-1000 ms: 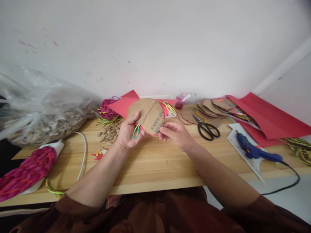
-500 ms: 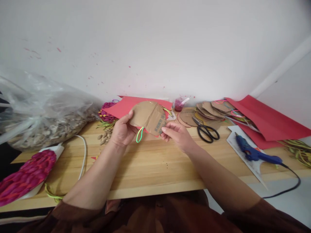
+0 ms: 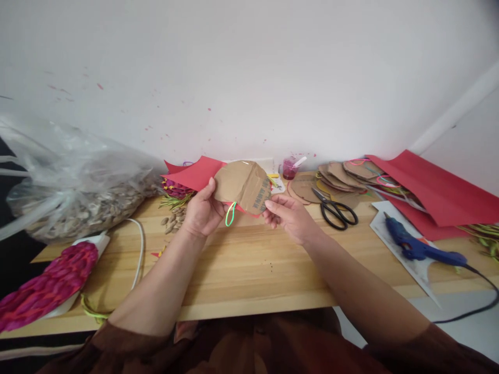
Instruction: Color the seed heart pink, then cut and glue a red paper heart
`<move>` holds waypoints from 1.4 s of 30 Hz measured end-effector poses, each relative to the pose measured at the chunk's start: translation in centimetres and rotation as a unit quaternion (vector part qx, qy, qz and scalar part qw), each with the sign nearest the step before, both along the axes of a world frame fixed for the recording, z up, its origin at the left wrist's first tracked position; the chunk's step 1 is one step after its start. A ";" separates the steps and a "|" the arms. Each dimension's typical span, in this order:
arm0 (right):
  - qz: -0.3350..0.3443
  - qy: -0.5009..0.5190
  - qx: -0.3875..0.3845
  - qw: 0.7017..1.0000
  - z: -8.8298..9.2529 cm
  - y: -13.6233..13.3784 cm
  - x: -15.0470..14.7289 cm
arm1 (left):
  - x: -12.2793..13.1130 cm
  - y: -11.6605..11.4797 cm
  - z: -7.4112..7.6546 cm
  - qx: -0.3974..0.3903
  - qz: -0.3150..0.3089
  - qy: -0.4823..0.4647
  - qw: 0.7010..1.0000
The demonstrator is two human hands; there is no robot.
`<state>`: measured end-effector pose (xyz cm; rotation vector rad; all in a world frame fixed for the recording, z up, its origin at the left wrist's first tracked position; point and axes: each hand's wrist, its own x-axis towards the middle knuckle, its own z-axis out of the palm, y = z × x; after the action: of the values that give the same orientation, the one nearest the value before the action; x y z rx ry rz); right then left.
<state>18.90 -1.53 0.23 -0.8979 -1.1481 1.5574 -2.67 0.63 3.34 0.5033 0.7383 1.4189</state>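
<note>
A round brown cardboard disc (image 3: 242, 188) with a fold line and printed text is held above the wooden table (image 3: 241, 265). My left hand (image 3: 201, 212) pinches its left edge, thumb on top. A green loop (image 3: 230, 214) hangs from the disc's lower edge beside that hand. My right hand (image 3: 288, 215) grips the disc's lower right edge with its fingertips. Red paper (image 3: 195, 174) shows behind the disc; whether it is stuck to the disc I cannot tell.
Black scissors (image 3: 334, 210) and a stack of cardboard discs (image 3: 343, 174) lie to the right, then a blue glue gun (image 3: 415, 245) with its cord and folded red paper (image 3: 432, 192). A plastic bag of seeds (image 3: 74, 192) and a pink woven piece (image 3: 47, 285) sit left. A small cup (image 3: 289, 169) stands by the wall.
Both hands have tilted the cardboard disc and brought it slightly lower and to the right. The view has shifted a little; the other items on the table stay put.
</note>
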 end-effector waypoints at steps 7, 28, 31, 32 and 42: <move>-0.023 -0.009 0.015 1.000 0.0 0.1 -0.1 | 0.1 -0.2 0.5 -0.009 -0.020 -0.009 1.000; -0.107 -0.039 0.039 0.993 0.8 -0.2 -0.4 | -0.8 0.2 0.2 -0.012 -0.067 0.073 0.995; -0.121 -0.040 0.039 0.991 0.7 -0.1 -0.4 | -1.0 0.3 -0.1 -0.017 -0.086 0.082 0.993; -0.123 -0.042 0.039 0.991 0.7 -0.1 -0.4 | -1.0 0.4 -0.1 -0.015 -0.088 0.080 0.993; -0.113 -0.053 0.082 0.989 0.5 -0.3 -0.6 | -0.5 0.0 0.3 -0.028 -0.056 0.050 0.997</move>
<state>18.27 -1.78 0.70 -0.9724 -1.1860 1.2269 -3.18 0.64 3.64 0.5662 0.8146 1.2721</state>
